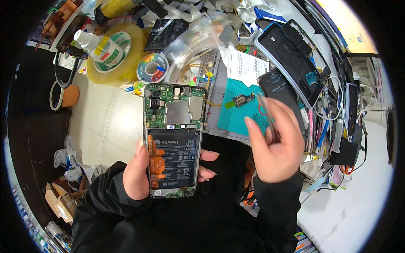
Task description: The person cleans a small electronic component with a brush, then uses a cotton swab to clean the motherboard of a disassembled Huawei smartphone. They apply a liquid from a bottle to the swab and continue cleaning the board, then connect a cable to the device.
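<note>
My left hand is wrapped round an opened smartphone, its inner side facing up. A green circuit board with metal shields and a camera module fills the phone's top part. Below it sits a black battery with an orange flex strip along its left edge. To the right, my right hand is pinching a pair of metal tweezers, slightly blurred, above a teal work mat. A small dark phone part with a green tab lies on that mat, near the tweezers.
Clutter crowds the bench: a large roll of clear tape with a spray bottle on it, a solder wire spool, a loose black battery, and a paper slip. Phone housings and cables pile up at the right.
</note>
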The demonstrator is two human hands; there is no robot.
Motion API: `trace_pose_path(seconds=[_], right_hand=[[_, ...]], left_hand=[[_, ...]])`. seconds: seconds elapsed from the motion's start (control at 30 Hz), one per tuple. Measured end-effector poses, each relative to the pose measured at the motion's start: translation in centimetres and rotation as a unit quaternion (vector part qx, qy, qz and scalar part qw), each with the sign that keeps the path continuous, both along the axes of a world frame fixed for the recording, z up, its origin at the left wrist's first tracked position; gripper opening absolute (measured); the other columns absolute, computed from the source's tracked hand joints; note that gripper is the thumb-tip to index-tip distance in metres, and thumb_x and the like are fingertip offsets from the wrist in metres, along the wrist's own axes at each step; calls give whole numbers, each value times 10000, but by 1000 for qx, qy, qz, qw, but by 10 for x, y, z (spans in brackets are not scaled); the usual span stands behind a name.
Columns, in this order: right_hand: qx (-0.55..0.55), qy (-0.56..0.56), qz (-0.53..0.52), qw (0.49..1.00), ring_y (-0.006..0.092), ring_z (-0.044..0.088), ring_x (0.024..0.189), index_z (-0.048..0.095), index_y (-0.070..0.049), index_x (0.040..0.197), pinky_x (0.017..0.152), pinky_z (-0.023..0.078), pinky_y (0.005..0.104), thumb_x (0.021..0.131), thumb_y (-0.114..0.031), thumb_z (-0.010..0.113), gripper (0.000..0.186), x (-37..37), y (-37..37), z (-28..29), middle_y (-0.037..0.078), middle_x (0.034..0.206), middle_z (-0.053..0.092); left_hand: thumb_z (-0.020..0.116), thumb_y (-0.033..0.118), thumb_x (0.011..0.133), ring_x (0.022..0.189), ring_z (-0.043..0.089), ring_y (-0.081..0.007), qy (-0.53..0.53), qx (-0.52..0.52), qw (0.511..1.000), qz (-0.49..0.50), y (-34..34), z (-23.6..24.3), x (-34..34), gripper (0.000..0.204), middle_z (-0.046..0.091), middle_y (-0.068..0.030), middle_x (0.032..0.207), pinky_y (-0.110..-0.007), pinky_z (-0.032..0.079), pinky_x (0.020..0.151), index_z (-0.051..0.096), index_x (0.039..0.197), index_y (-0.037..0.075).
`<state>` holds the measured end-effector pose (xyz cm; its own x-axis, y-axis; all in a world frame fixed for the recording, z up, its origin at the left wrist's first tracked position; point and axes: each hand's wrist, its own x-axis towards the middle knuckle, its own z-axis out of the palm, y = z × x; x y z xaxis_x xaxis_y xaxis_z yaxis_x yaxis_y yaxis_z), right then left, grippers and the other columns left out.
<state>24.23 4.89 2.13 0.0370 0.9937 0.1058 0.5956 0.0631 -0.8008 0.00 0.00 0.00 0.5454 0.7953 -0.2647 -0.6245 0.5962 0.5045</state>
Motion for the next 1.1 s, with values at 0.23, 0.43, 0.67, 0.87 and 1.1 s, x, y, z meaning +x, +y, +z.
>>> trace_pose_path(seconds=[0.23, 0.43, 0.67, 0.87, 1.1], right_hand=[[46, -137, 2, 990, 299, 702, 929, 663, -17, 1195, 777, 562, 371, 815, -138, 815, 426, -14, 21, -14, 128, 1116, 666], [19, -113, -7, 993, 225, 672, 804, 656, -21, 1230, 689, 541, 314, 791, -97, 824, 476, -14, 19, -10, 114, 1102, 679], [19, 211, 64, 975, 77, 657, 877, 551, 18, 1374, 607, 409, 131, 694, 93, 824, 736, 16, -6, 14, 157, 1210, 685], [92, 275, 105, 951, 83, 691, 863, 590, 10, 1288, 446, 323, 127, 658, 109, 828, 681, 39, -17, 23, 177, 1248, 672], [109, 308, 81, 942, 22, 664, 787, 641, -25, 1193, 460, 326, 127, 660, 92, 851, 586, 49, -26, 18, 170, 1253, 667]], left_hand=[[242, 594, 1065, 1232, 587, -478, 73, -43, 994, 65, 7, -4, 3, 776, 522, -316, 1392, -589, 520, 1008, 318, 1520, -30], [284, 588, 1063, 1267, 554, -495, 118, -26, 992, 27, 24, 2, 6, 760, 506, -299, 1418, -632, 525, 982, 309, 1531, -10], [548, 228, 1050, 1027, 701, -221, 242, 63, 968, 2, 58, 15, 26, 434, 686, -164, 1170, -346, 585, 866, 482, 1367, -61], [689, 85, 961, 986, 627, -93, 416, 244, 875, -40, 92, 3, 52, 389, 680, -63, 1094, -273, 522, 871, 518, 1283, -51], [739, 94, 918, 905, 647, -91, 489, 227, 841, -38, 93, 10, 62, 639, 700, -108, 1093, -266, 538, 810, 429, 1450, -77]])
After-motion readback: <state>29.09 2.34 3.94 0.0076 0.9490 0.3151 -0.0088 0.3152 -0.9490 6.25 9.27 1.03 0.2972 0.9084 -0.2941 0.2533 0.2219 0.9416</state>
